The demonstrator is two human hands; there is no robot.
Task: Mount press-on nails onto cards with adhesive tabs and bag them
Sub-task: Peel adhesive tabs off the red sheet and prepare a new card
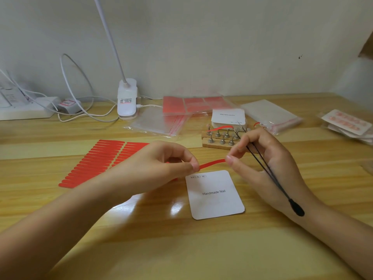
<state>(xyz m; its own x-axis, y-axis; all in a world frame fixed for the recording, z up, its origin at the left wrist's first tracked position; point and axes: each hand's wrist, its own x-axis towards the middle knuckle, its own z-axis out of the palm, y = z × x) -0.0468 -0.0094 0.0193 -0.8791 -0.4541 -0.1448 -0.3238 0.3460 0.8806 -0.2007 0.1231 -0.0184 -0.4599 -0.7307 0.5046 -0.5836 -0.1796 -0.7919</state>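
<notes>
1. The left hand [161, 160] hovers over the middle of the table [181, 249]; its grip is closed, thumb and forefinger pinching one end of a red adhesive strip [212, 163].
2. The right hand [268, 162] pinches the other end of that strip between thumb and forefinger, so the strip spans the gap between the two hands, just above the table.
3. The same right hand also holds black tweezers [270, 172] tucked among its fingers; their tips point toward the far edge and their joined end lies over the wrist.
4. A white card printed "Handmade Nail" [215, 196] lies flat on the table just below the strip, between the two forearms.
5. A sheet of red adhesive strips [94, 162] lies toward the left side, partly hidden by the left hand.
6. A wooden nail stand [220, 138] with small metal pegs sits beyond the hands; another red strip lies across its pegs.
7. A stack of white cards [229, 116] rests just behind the stand.
8. Clear zip bags [159, 121] lie toward the far edge, and a further stack of bags [270, 114] lies right of the cards.
9. Bagged finished cards [347, 124] sit near the right edge.
10. A white clip lamp [127, 102] stands at the far edge, with a power strip [24, 110] at the far left corner.
</notes>
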